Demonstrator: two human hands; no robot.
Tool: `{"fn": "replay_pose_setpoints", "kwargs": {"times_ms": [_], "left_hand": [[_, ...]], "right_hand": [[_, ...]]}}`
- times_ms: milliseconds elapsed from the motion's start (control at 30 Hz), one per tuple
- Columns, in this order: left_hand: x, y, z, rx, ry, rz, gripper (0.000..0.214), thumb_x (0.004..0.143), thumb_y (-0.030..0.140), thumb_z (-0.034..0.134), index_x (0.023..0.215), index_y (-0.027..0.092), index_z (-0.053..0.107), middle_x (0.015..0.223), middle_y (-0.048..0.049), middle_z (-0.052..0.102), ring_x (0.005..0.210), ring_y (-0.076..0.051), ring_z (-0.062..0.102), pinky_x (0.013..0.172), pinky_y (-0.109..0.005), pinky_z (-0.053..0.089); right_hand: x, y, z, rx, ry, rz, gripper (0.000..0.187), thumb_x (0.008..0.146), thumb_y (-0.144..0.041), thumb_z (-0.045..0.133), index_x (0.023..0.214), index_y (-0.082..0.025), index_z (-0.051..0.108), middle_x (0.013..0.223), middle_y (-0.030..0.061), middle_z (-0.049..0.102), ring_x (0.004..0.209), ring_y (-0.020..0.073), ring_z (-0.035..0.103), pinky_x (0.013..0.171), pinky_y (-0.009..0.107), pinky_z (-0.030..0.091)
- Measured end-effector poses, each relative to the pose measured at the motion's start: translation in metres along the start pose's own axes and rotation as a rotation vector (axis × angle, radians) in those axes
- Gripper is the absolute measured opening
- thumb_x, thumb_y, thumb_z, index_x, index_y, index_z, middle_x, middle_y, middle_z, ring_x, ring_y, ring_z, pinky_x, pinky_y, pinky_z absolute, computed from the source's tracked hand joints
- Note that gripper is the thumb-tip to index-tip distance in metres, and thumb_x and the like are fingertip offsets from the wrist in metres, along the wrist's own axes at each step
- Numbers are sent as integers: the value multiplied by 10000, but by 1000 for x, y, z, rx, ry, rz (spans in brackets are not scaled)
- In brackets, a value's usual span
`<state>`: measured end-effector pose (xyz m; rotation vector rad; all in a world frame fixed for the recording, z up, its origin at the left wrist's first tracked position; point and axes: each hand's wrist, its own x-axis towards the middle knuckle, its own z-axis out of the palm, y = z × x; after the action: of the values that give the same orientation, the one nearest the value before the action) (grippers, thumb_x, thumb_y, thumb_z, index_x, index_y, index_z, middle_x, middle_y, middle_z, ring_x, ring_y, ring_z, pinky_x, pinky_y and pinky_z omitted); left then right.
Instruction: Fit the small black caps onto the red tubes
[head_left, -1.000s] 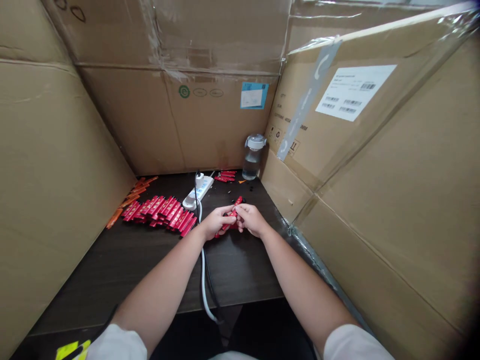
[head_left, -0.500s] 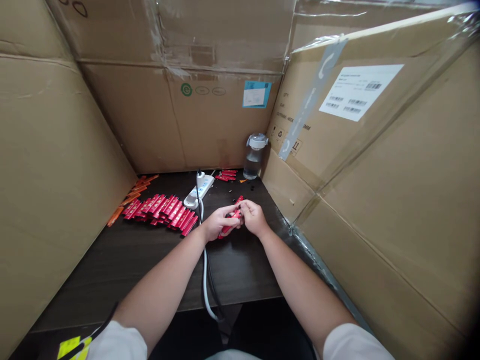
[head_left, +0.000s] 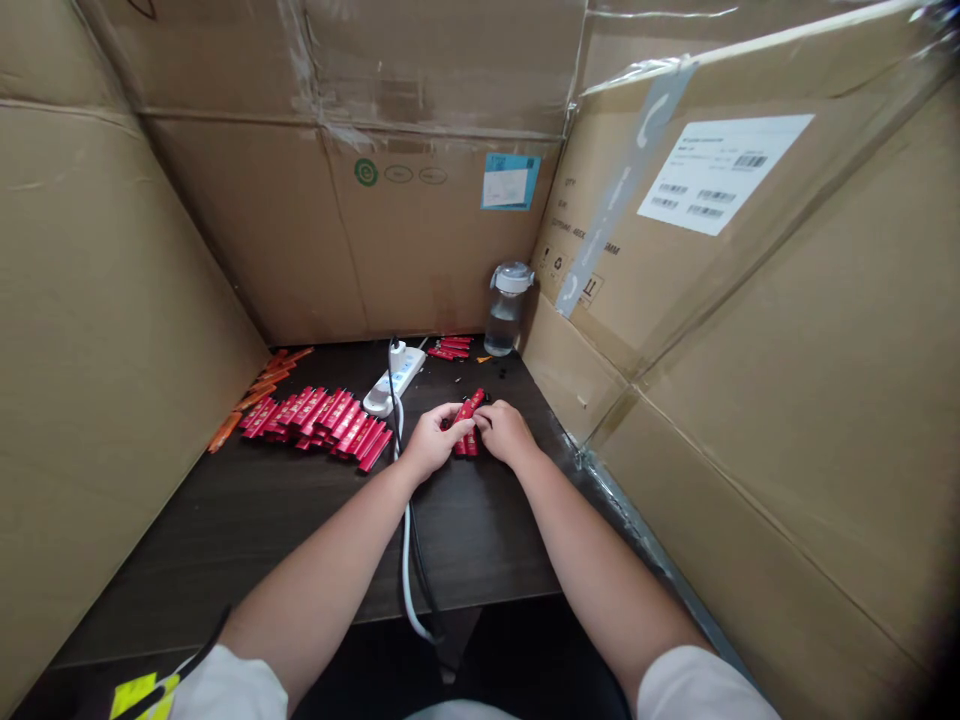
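Head view: your left hand (head_left: 427,447) and right hand (head_left: 508,433) meet over the table (head_left: 247,520), fingers curled around a few sticks (head_left: 470,412).
Handling: the sticks are probably light, stiff and slick, so pinch them mid-length.
Nearby: pile (head_left: 319,420) to the left.
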<state>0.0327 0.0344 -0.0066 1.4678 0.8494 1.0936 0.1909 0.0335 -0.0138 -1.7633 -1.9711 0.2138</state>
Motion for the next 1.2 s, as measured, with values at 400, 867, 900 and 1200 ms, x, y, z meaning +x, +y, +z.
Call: {"fn": "replay_pose_setpoints", "kwargs": {"times_ms": [400,867,900,1200], "left_hand": [[0,-6,-3,-114,-10,-141,503,739,410,649,1176,170,587,752,-16,655,345,-20,371,306,-169,260],[-1,1,1,146,77,264,258,762,296,638,956,142,710,829,-49,646,811,-152,596,781,-289,473],[-1,1,1,146,63,270,253,767,295,637,957,144,711,830,-48,643,807,-149,592,772,-283,472],[1,3,-7,125,-145,266,261,794,304,622,998,164,705,840,-40,607,805,-133,565,768,-262,450]], "right_hand": [[-2,0,-2,294,227,-69,247,875,-266,477,858,-187,710,821,74,642,779,181,591,761,290,446],[-17,-32,-7,970,262,17,201,735,-361,637,777,-165,623,744,39,603,590,124,540,483,227,431],[-17,-32,-7,1032,227,40,211,717,-363,657,774,-165,614,706,27,592,547,110,513,449,218,405],[-18,-30,-15,1473,-44,143,256,638,-284,766,691,-145,558,562,-43,497,423,35,382,364,153,255]]}}
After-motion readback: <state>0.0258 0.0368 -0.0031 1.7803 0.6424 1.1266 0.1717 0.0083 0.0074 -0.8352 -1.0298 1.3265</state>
